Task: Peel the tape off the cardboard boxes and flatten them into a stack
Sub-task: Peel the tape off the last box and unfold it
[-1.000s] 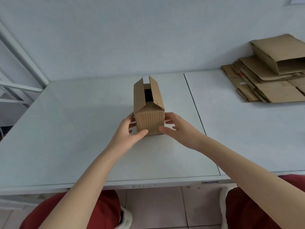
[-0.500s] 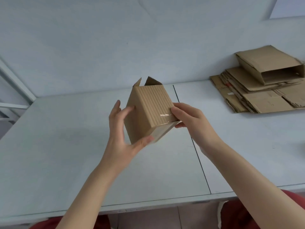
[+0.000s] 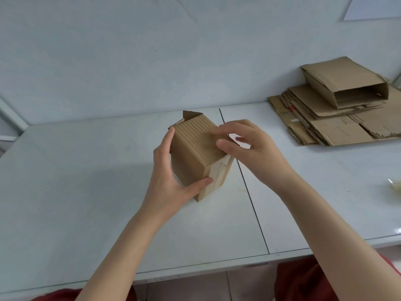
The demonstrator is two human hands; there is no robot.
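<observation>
Both bare forearms reach from the bottom of the frame toward its centre. The left hand (image 3: 171, 177) grips the box (image 3: 195, 146), thumb across its near corner, fingers up its left side. The right hand (image 3: 256, 153) is at the box's upper right edge, fingers curled and blurred; any pinch is unclear.

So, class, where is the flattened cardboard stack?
Head view: flattened cardboard stack on the table's far right, against the wall, right of the held box.
</observation>
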